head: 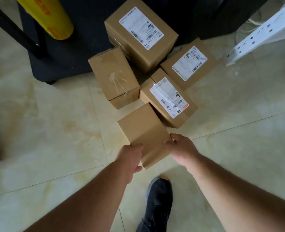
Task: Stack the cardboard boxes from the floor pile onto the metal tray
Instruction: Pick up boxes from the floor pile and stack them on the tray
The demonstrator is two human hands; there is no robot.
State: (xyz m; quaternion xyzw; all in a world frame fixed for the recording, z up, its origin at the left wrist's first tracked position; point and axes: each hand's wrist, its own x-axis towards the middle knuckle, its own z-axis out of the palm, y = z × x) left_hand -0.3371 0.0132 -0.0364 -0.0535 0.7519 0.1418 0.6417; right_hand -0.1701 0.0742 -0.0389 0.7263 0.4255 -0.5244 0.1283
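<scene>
Tile floor [46,131]: 4 boxes [168,101] behind held box [143,131].

yellow film roll [54,19], white slotted rail [262,33], dark shoe [157,206]

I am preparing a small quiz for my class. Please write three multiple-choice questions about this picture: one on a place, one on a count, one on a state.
1. Where does the yellow roll stand?
A. upper left
B. lower right
C. centre

2. How many cardboard boxes show white labels?
A. one
B. three
C. five

3. What are the two hands doing?
A. hanging free
B. gripping the plain box
C. peeling a label

Key:
1 A, the yellow roll is at upper left.
2 B, labels show on the top box, right box and middle box.
3 B, the left hand and right hand clasp the plain box from both sides.
</scene>
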